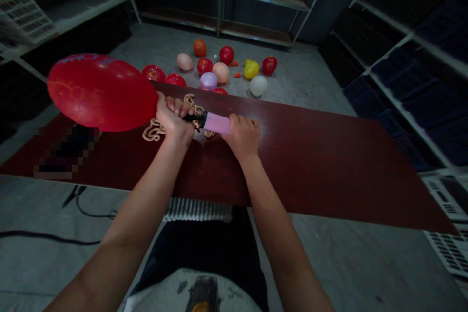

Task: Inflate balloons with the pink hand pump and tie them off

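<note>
A large inflated red balloon (102, 92) with printed patterns stretches out to the left over the table. My left hand (174, 114) is closed around the balloon's neck, where it meets the black nozzle end of a pink hand pump (217, 123). The fingers hide the exact join. My right hand (243, 134) is wrapped around the other end of the pump, which lies nearly level above the table. Beneath and beside my left hand are tan, curled, unfilled long balloons or cords (153, 131); I cannot tell which.
The dark red-brown table (329, 156) runs across in front of me. Several balloons, including a yellow balloon (251, 70) and a white balloon (258, 86), lie on the floor behind it. Shelves (256, 36) line the room, and a black cable (47, 238) crosses the floor at left.
</note>
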